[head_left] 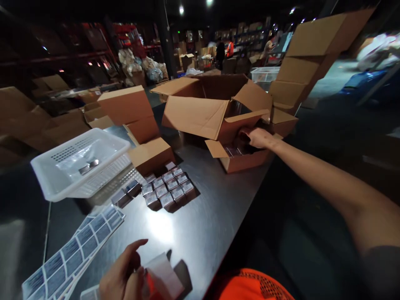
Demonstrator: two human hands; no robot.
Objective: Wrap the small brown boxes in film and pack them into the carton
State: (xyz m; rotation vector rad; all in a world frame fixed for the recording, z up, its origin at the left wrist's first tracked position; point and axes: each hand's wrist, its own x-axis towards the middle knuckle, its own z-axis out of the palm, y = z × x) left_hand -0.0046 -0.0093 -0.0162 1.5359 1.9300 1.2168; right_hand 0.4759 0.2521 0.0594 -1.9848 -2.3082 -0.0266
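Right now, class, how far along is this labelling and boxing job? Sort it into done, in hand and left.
Done: a block of small labelled boxes stands on the table.

In hand: the left hand holds a white label strip; the right hand reaches into the open carton.

Left: two small boxes sit apart by the white basket, and label sheets still hold stickers.
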